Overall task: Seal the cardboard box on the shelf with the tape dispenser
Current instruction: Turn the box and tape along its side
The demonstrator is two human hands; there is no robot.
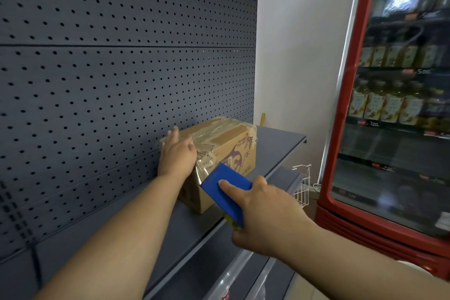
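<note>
A brown cardboard box (229, 140) with a purple print sits on the dark grey shelf (275, 146), close to the pegboard back. Clear tape runs along its top seam and down the near end. My left hand (177, 153) lies flat on the near top corner of the box, fingers spread. My right hand (265, 212) grips a blue tape dispenser (225, 193), index finger stretched along its side. The dispenser's front end sits against the lower near face of the box, where the tape comes down.
A dark pegboard panel (121, 68) backs the shelf. A red drinks fridge (394, 105) with a glass door stands at the right. A white wire basket (303, 185) hangs beyond the shelf edge. A lower shelf edge (243, 273) shows beneath my right arm.
</note>
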